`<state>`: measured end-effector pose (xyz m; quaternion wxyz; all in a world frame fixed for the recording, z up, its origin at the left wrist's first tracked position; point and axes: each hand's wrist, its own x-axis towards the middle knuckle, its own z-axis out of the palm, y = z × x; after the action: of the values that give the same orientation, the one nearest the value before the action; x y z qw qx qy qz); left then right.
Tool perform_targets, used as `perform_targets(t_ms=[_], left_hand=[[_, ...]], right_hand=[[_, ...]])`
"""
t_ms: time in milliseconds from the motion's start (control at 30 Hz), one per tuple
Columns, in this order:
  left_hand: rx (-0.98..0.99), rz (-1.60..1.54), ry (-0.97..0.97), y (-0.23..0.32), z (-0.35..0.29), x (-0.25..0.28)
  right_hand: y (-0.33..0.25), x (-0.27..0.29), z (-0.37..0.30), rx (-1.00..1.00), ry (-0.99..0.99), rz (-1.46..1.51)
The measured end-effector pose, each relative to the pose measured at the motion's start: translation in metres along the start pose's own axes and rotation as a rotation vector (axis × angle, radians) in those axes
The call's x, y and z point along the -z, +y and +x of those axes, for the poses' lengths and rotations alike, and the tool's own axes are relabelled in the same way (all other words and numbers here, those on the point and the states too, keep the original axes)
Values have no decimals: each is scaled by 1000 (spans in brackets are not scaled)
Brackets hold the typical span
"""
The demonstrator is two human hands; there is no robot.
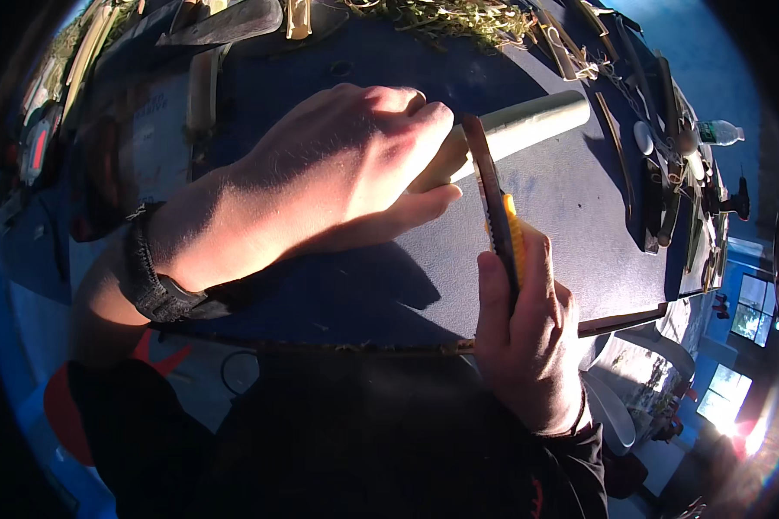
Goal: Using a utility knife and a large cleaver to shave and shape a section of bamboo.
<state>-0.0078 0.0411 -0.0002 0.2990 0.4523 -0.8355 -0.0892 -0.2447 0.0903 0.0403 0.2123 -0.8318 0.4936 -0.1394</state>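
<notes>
A pale, round bamboo piece (541, 121) lies at a slant over the dark blue tabletop (580, 242). My left hand (355, 151), a black band at its wrist, is closed round the piece's left part and hides that end. In my right hand (532, 337) is a hand saw (485, 164) with a yellow grip, the fingers wrapped about its handle. The narrow brown blade crosses the bamboo just right of my left fingers. It appears to touch the bamboo, though the contact itself is hard to make out.
A broad-bladed knife (229, 23) lies at the far left, near a split bamboo piece (202, 86). Green shavings (459, 19) are heaped at the far edge. Along the right side are bamboo strips (614, 156), a plastic bottle (720, 132) and a dark drill-shaped tool (737, 199).
</notes>
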Motion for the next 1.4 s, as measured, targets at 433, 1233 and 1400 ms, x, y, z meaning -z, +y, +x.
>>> perform_targets(t_ms=[433, 1233, 1400], left_hand=[[-61, 11, 29, 6, -2, -3], [-108, 128, -11, 0, -8, -8], [-131, 134, -11, -1, -10, -5]], right_hand=[[-9, 2, 1, -62, -17, -15], [-22, -1, -1, -137, -16, -67], [-21, -1, -12, -144, -31, -91]])
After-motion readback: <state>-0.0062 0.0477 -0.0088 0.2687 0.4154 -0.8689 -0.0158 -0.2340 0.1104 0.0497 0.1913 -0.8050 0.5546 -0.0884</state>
